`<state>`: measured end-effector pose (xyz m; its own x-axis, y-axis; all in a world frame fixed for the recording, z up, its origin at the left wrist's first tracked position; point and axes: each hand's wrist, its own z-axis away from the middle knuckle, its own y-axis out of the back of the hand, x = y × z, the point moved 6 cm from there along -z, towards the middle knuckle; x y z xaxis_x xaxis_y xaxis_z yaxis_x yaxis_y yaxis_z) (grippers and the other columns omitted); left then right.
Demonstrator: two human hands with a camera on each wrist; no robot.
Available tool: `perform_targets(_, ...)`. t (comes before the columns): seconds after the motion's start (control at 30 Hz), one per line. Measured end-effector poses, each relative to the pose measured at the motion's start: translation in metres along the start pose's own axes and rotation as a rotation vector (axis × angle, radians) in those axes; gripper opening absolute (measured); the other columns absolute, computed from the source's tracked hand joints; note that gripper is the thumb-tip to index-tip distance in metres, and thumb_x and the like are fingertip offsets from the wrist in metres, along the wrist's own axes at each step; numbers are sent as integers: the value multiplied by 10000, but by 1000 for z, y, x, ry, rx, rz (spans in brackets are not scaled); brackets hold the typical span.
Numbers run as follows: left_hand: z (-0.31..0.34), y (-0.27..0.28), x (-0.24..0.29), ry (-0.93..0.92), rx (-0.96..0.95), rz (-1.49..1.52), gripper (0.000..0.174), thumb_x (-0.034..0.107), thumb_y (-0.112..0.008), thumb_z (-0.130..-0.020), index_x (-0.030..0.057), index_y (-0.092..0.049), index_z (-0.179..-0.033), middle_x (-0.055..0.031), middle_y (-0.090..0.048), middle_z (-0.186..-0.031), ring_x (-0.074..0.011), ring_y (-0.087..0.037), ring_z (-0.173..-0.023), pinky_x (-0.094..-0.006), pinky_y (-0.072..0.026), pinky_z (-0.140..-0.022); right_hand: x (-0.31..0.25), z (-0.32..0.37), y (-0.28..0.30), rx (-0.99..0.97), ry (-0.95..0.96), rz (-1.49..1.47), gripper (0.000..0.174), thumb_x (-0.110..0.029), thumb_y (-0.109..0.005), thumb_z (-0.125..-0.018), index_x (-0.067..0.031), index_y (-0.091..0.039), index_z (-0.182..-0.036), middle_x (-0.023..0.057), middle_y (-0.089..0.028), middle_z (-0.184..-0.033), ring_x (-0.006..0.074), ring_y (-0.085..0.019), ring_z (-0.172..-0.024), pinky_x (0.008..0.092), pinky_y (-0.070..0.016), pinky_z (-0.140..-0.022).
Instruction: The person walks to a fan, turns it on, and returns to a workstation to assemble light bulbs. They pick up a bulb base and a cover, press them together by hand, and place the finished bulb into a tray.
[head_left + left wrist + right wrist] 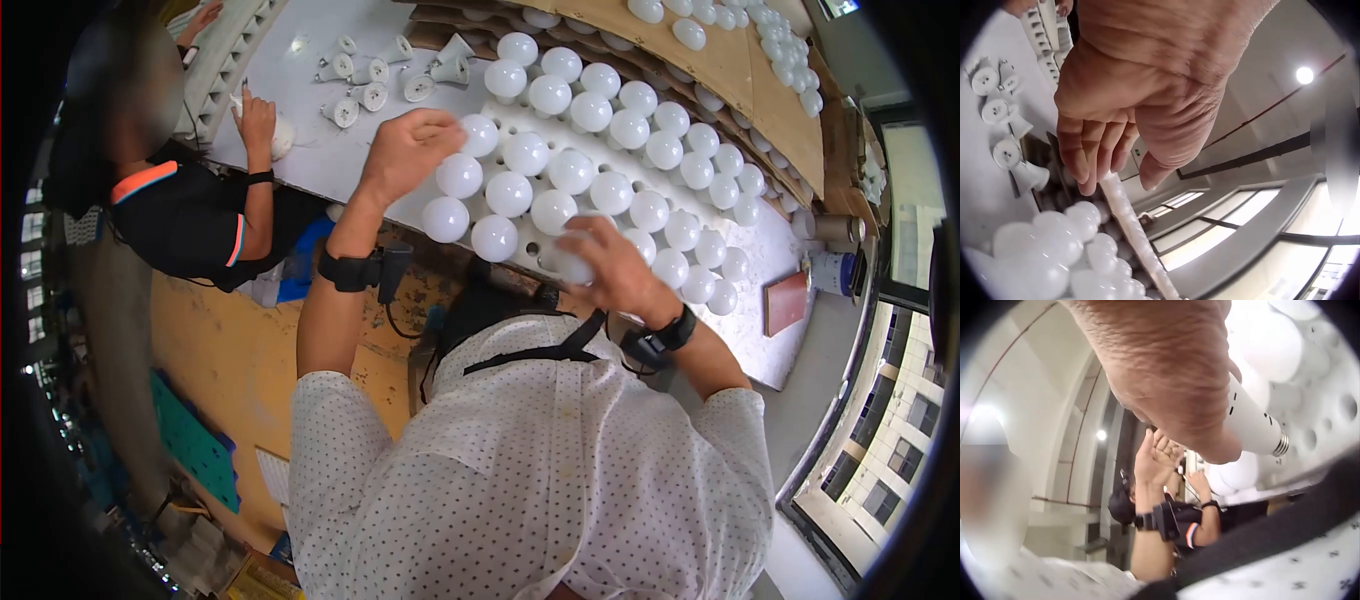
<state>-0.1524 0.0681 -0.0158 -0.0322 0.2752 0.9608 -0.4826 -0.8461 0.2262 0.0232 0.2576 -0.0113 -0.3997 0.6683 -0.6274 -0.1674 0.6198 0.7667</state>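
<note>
My right hand (615, 272) grips a white LED light bulb (1254, 419) by its body. The bulb's metal screw cap points toward the holed white foam tray (1329, 447), close over its near edge. Rows of round white bulbs (553, 212) stand in the tray, domes up. My left hand (408, 152) hangs over the tray's left end, beside a bulb (478, 135). Its fingers are loosely bent in the left wrist view, with nothing between them and the thumb.
Several cone-shaped white lamp housings (370, 80) lie on the white table (290, 85). Stacked cardboard layers (640, 40) with more bulbs rise behind the tray. A person in a black shirt (190, 215) sits at left. A reddish-brown block (786, 304) lies at right.
</note>
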Motion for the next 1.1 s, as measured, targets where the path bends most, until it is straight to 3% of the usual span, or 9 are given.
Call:
perform_targets(0.13, -28, 81, -82, 25, 300, -83, 342, 191, -664, -760, -29, -582, -1008, -144, -638, -974, -168, -621, -848, -263, -485, -737, -11, -18, -41, -180, 176, 238, 559, -99, -689, -601, -129, -497, -1125, 99, -472, -1094, 265, -471, -1012, 362, -388, -877)
perform_targets(0.23, -38, 134, -136, 119, 516, -214, 272, 130, -619, -765, -3, -593, -1001, -160, -637, -965, -218, -626, -873, -294, -476, -779, -16, -27, -47, -123, 191, 327, 495, -99, -654, -637, -142, -507, -1107, 89, -483, -1078, 251, -469, -1008, 379, -370, -877)
perform_targets(0.3, -43, 152, -145, 135, 572, -556, 271, 53, -534, -765, 20, -582, -1030, -178, -633, -946, -293, -608, -913, -351, -464, -817, -15, -29, -51, -137, 167, 354, 465, -111, -641, -642, -150, -514, -1087, 82, -492, -1070, 253, -462, -1023, 396, -362, -881)
perform_targets(0.43, -65, 171, -160, 298, 505, -746, 387, -16, -495, -736, 17, -512, -1122, -202, -593, -1034, -330, -555, -1004, -384, -435, -862, -5, -28, -58, -252, 108, 416, 475, -142, -653, -642, -160, -516, -1097, 80, -481, -1113, 275, -435, -1081, 396, -350, -913)
perform_targets(0.57, -98, 190, -198, -42, 374, -1049, 639, -132, -494, -668, 24, -335, -1267, -194, -318, -1356, -365, -283, -1258, -395, -280, -1038, -11, -30, -57, -259, 51, 305, 570, -183, -693, -600, -155, -513, -1139, 100, -435, -1212, 294, -385, -1170, 426, -316, -971)
perform_targets(0.67, -107, 187, -197, 20, 259, -1126, 600, -121, -524, -675, -1, -349, -1237, -181, -330, -1356, -361, -281, -1263, -383, -327, -1013, -13, -46, -7, -55, -16, 97, 531, -139, -685, -625, -120, -528, -1131, 122, -474, -1188, 322, -466, -1083, 411, -389, -912)
perform_targets(0.87, -109, 186, -205, -30, 232, -1152, 459, -57, -588, -682, 2, -440, -1112, -223, -509, -1129, -382, -482, -1060, -418, -403, -882, 130, -73, 144, 632, -416, 217, 471, -40, -672, -685, -47, -517, -1130, 148, -535, -1117, 288, -506, -1048, 339, -453, -828)
perform_targets(0.97, -90, 163, -189, -31, 104, -1136, 430, -20, -624, -680, 1, -454, -1074, -225, -556, -984, -389, -524, -956, -434, -417, -818, 225, -79, 186, 674, -404, 649, 537, -203, -672, -700, -44, -483, -1177, 213, -497, -1177, 384, -490, -1051, 432, -422, -872)
perform_targets(1.1, -58, 153, -204, 150, 151, -967, 457, 43, -688, -662, 5, -457, -1054, -225, -579, -956, -406, -539, -934, -436, -441, -785, 304, -92, 207, 631, -509, 645, 617, -271, -683, -678, -45, -457, -1206, 263, -474, -1182, 398, -484, -1059, 436, -420, -874)
